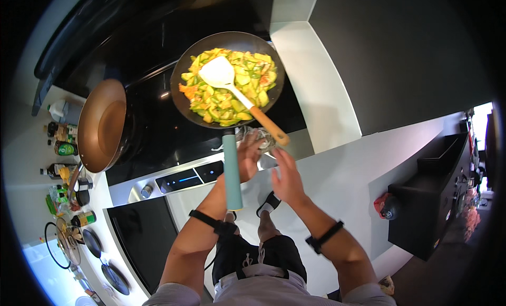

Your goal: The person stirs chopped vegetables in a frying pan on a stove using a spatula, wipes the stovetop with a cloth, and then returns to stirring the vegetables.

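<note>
A dark frying pan (178,74) with a pale green handle (232,171) holds sliced green squash (221,104) mixed with browned bits. Across the food rests a white-headed spatula (216,71), its wooden handle (269,124) sticking out over the rim. My left hand (250,157) is beside and partly behind the pan handle, fingers spread and somewhat blurred. Just past its fingertips lies a crumpled grey-white cloth (264,136); whether they touch it I cannot tell. My right hand (288,177) hovers below the end of the spatula handle, thumb and fingers apart, with nothing in it.
A copper-coloured wok (102,126) sits at the left of the black glass cooktop (152,108). A knob (146,191) and control panel (189,179) line its front. Several bottles (66,147) crowd the left counter. A dark cabinet (395,60) overhangs at right.
</note>
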The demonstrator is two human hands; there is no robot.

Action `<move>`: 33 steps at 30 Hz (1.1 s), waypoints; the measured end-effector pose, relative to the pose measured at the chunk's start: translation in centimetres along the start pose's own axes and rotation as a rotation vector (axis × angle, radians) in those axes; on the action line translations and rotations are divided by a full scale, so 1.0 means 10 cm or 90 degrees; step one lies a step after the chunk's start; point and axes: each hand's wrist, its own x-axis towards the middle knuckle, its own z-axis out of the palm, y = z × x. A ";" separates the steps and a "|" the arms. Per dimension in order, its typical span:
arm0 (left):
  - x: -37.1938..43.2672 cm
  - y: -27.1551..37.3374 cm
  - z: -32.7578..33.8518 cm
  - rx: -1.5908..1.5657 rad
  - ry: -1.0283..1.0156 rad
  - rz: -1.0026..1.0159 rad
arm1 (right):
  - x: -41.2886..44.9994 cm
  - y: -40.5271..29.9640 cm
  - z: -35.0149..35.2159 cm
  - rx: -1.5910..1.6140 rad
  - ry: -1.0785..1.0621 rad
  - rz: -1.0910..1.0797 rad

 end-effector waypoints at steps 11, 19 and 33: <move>-1.64 0.26 -0.95 -0.009 0.244 -0.299 | 0.69 0.75 0.25 -0.239 -0.204 -0.230; -1.48 0.35 -0.89 -0.013 0.178 -0.357 | 0.52 0.94 -0.04 -0.317 0.076 0.016; -2.35 0.10 -1.77 0.016 0.182 -0.385 | 0.06 0.64 0.20 -0.440 0.129 -0.006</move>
